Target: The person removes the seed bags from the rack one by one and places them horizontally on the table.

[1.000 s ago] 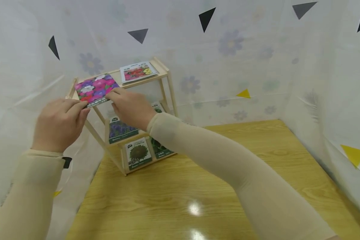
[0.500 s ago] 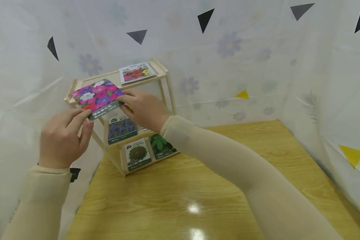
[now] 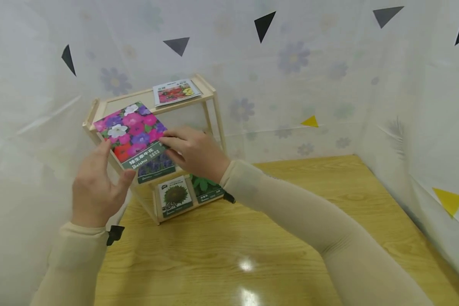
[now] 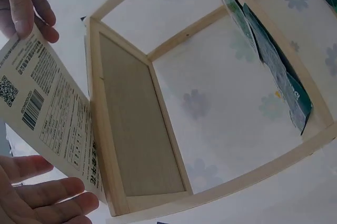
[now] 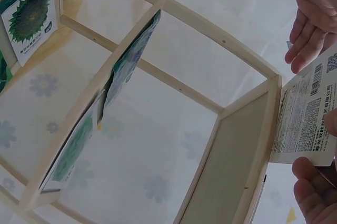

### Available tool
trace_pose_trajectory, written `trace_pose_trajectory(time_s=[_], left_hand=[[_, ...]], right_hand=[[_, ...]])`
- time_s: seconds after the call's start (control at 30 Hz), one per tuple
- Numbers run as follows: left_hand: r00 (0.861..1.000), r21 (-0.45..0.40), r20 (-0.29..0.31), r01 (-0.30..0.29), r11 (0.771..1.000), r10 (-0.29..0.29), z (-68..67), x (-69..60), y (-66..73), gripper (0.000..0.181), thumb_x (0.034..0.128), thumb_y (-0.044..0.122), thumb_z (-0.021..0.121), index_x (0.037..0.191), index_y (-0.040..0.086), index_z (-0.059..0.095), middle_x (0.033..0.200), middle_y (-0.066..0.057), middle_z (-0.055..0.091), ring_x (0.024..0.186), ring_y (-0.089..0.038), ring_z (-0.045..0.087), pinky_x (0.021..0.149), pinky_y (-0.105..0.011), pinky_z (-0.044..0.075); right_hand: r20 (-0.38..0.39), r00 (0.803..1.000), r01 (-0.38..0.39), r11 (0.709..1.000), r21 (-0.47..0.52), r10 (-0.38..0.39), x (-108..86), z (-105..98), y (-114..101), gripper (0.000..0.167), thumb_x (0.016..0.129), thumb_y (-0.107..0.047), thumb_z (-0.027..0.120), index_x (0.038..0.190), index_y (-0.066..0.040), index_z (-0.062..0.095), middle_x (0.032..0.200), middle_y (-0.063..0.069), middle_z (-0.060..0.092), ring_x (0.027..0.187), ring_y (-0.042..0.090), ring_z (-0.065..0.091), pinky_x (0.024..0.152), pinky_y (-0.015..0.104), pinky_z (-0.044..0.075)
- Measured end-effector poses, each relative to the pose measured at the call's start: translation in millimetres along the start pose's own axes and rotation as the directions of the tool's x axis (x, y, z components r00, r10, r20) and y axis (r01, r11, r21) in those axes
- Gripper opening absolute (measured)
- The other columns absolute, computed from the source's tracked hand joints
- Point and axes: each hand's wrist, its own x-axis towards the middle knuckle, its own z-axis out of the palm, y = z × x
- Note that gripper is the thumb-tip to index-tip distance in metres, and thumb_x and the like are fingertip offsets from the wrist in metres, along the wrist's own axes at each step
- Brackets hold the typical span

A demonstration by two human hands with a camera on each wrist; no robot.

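From the centre of the head view, a white hanging sheet point(image 3: 222, 17) with faded purple flowers and dark and yellow triangles spans your upper half, 9 to 3 o'clock. Your glossy yellow wood-grain tabletop point(image 3: 199, 255) spreads out at 5 o'clock, and a pale wooden three-tier rack point(image 3: 120, 101) stands on it at 9 o'clock.

The thin rectangular flower-picture packet point(image 3: 131, 131) is held up in front of the rack's upper part, tilted, its face turned up to you. Crowded pink, purple, white and red blooms with scraps of green leaf cover most of that face; a dark green band with white lettering, "Beishu" included, runs along its 5 o'clock edge. Your wrist views show its off-white back: dense black print, a barcode and a QR code.

Your right hand point(image 3: 196, 151), between 3 and 4 o'clock from the packet, pinches its edge, thumb on the back. Your left hand point(image 3: 97, 187), at 7 o'clock from it, is spread, thumb well apart; you can't tell whether a fingertip touches.

Looking smaller still, a white packet with red and yellow blooms point(image 3: 176, 92) lies on the top tier, toward 2 o'clock from the held one.
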Motion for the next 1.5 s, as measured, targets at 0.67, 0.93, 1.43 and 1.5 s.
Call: trace_pose_trajectory(time_s=[0.67,0.93,1.43,1.5], left_hand=[[0.985,-0.048,-0.018,-0.17,0.984,0.169,13.0,-44.7,17.1,0.096,0.0793,0.074,0.055,0.134,-0.004,0.052,0.14,-0.022,0.048,0.123,-0.043,0.05,0.109,-0.038,0.035],[0.971,-0.2,0.12,-0.18,0.963,0.206,23.7,-66.8,16.2,0.093,0.0795,0.069,0.062,0.139,-0.002,0.048,0.146,-0.019,0.042,0.127,-0.04,0.046,0.111,-0.023,0.028],[0.945,-0.266,0.306,-0.029,0.964,0.113,44.0,-112.0,13.8,0.058,0.0789,0.022,0.08,0.13,0.002,0.059,0.137,-0.012,0.054,0.1,-0.024,0.065,0.078,-0.025,0.052],[0.948,-0.263,0.309,0.007,0.965,0.078,51.3,-120.6,13.0,0.048,0.0795,0.016,0.079,0.123,0.001,0.064,0.13,-0.013,0.059,0.079,-0.015,0.067,0.067,-0.021,0.052]], right_hand=[[-0.086,0.965,0.252,0.967,0.031,-0.249,-63.8,-4.7,0.6,0.031,0.09,-0.02,0.07,0.116,-0.003,0.069,0.117,0.012,0.065,0.102,0.021,0.064,0.094,0.028,0.05],[0.001,0.946,0.324,0.946,-0.006,-0.324,-99.9,-5.6,-2.5,0.03,0.09,-0.027,0.069,0.114,-0.008,0.072,0.115,0.008,0.067,0.093,0.019,0.064,0.083,0.029,0.053],[0.179,0.892,0.416,0.909,0.029,-0.414,-157.4,21.7,-22.5,0.033,0.097,-0.036,0.057,0.117,-0.013,0.07,0.118,0.005,0.066,0.096,0.012,0.066,0.086,0.024,0.053],[0.207,0.884,0.42,0.906,0.043,-0.419,-164.4,27.8,-27.8,0.034,0.098,-0.037,0.055,0.118,-0.014,0.07,0.118,0.003,0.066,0.098,0.011,0.065,0.088,0.022,0.051]])
